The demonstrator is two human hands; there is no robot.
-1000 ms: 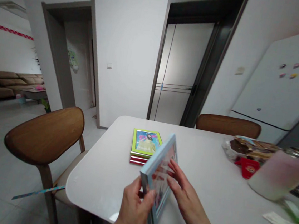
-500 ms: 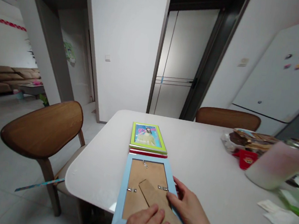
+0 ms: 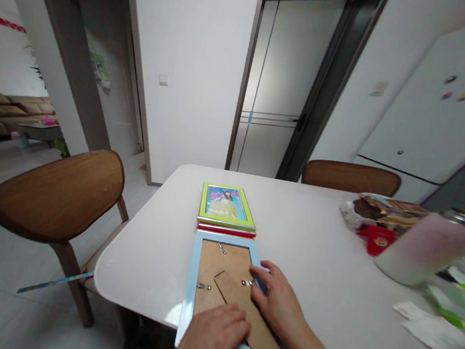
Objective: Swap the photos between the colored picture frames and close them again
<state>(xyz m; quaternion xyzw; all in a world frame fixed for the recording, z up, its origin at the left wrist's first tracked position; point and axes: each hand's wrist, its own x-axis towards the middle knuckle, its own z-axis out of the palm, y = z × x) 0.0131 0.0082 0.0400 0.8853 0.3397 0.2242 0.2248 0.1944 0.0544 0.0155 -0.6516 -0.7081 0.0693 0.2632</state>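
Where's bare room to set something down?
Most room: the table from the green frame and right hand across to the red packet. A narrower patch lies between the blue frame and the table's left edge. Crowded: right side, with bag, container and tissues; near middle, with blue frame and left hand.

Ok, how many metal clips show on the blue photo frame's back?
3: top clip, left clip, and right clip by the right hand. The left hand may hide another.

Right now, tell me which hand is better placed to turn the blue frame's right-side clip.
Probably the right hand: it sits beside that clip, while the left hand lies farther down the frame's back.
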